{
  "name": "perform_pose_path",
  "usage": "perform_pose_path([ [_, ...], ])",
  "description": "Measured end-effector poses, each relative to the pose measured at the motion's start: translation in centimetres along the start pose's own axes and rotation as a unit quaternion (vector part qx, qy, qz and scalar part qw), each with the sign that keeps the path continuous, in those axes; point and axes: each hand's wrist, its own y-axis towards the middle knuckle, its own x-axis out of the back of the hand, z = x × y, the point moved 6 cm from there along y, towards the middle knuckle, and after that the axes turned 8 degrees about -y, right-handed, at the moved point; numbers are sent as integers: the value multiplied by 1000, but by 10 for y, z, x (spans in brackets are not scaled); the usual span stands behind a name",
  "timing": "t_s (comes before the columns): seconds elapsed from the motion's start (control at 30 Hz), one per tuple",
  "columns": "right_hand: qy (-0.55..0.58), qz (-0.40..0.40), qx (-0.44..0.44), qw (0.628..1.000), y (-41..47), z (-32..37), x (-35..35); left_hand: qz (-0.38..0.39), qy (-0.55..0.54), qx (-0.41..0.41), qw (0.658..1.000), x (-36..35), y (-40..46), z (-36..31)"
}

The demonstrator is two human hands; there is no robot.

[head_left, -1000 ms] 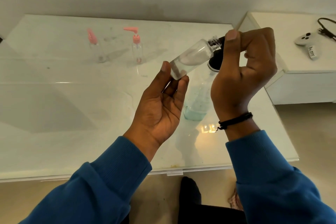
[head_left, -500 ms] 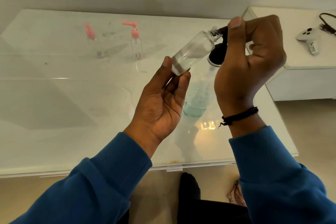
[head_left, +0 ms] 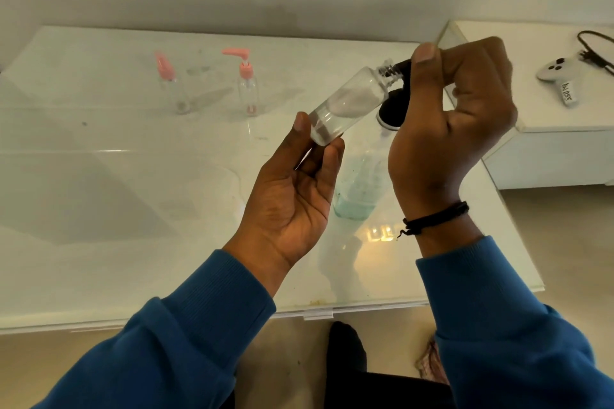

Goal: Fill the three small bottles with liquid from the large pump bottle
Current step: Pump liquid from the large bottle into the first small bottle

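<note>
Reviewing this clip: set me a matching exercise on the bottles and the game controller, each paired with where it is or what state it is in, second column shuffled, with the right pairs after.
Things
1. uncapped small bottle
2. large pump bottle
3. small bottle with pink pump
4. game controller

Places or states
A. on the white side unit at the right
B. standing on the table behind the hands, bluish liquid at its bottom
C. tilted in the air, base in the left hand
D. upright at the far side of the table, capped

Pairs: 1-C, 2-B, 3-D, 4-A
</note>
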Motion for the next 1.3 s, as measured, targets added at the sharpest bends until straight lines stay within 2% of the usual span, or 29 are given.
perform_pose_path([
  [1.3,4,4,5,1000,1,-1,0,-5,1,-2,1000,-1,-1,1],
])
